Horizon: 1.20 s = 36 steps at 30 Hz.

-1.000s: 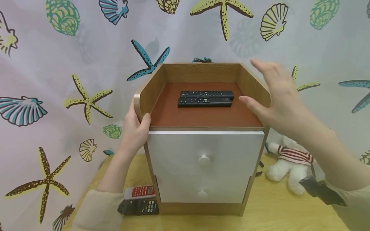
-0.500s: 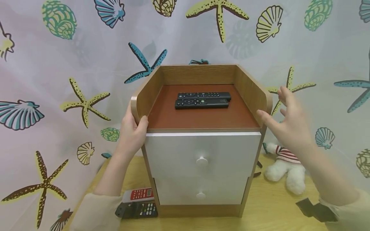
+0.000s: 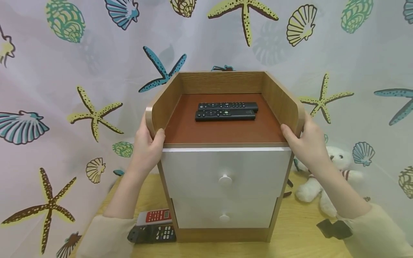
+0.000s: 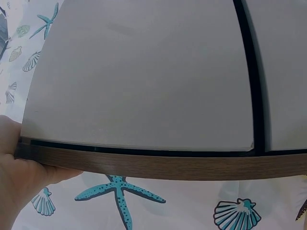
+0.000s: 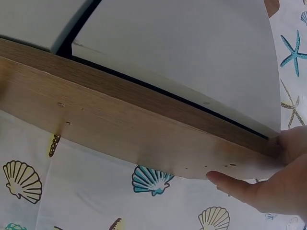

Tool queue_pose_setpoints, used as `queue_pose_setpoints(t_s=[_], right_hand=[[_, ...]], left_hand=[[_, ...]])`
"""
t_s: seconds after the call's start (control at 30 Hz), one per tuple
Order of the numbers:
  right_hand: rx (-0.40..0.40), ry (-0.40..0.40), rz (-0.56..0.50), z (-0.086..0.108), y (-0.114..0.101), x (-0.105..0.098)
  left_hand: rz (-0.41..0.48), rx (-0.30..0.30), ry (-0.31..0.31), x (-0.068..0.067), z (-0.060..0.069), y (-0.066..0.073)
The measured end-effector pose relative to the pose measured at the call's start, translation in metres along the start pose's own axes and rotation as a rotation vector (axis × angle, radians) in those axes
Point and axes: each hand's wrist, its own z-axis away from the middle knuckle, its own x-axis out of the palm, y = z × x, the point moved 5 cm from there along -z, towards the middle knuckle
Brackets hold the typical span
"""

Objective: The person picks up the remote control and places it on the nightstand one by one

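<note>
A small wooden cabinet [image 3: 222, 234] with two white drawer fronts, each with a round knob, stands upright on the table. My left hand [image 3: 148, 147] grips the front of its left side panel, thumb on the inner face and fingers outside. At the opposite side my right hand [image 3: 306, 143] holds the right panel the same way. Two black remote controls, a rear one [image 3: 238, 106] and a front one [image 3: 226, 115], lie side by side on the reddish-brown top. Both wrist views show the drawer fronts close up, with the left hand [image 4: 24, 177] and right hand [image 5: 273, 187] at the panel edges.
Left of the cabinet, a red-and-white calculator [image 3: 158, 216] and a dark remote [image 3: 155, 234] lie on the light wood table [image 3: 300, 229]. A white plush bear [image 3: 335, 168] sits to the right, partly behind my arm. A patterned curtain [image 3: 206, 36] hangs behind.
My right hand has come down from the air beside the cabinet and taken hold of its right panel. The left hand keeps its grip. The cabinet's place on the table looks unchanged.
</note>
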Motion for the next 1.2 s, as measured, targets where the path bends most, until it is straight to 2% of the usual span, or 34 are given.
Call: queue_pose_setpoints(t_s=[0.17, 0.47, 0.67, 0.77, 0.87, 1.03, 1.1, 1.2], right_hand=[[0.022, 0.005, 0.016, -0.001, -0.003, 0.001], [0.011, 0.004, 0.047, -0.001, -0.003, 0.003], [-0.009, -0.007, 0.031, 0.001, -0.004, 0.005], [-0.019, -0.014, 0.014, 0.001, -0.005, 0.004], [-0.036, -0.014, 0.004, 0.002, -0.006, 0.002], [-0.049, -0.019, 0.010, 0.003, -0.005, 0.002], [-0.042, -0.026, 0.016, 0.003, -0.005, 0.001], [-0.028, -0.032, 0.025, 0.004, -0.004, 0.000]], left_hand=[[-0.001, 0.015, 0.007, -0.001, 0.000, 0.000], [-0.019, -0.006, 0.018, -0.004, 0.001, -0.001], [-0.019, -0.038, -0.061, -0.016, 0.006, -0.007], [-0.051, -0.070, -0.105, -0.027, 0.011, -0.008], [-0.086, -0.063, -0.120, -0.036, 0.019, -0.011], [-0.109, 0.013, -0.055, -0.050, 0.037, -0.027], [-0.111, 0.022, -0.035, -0.055, 0.045, -0.038], [-0.119, 0.002, -0.034, -0.061, 0.057, -0.060]])
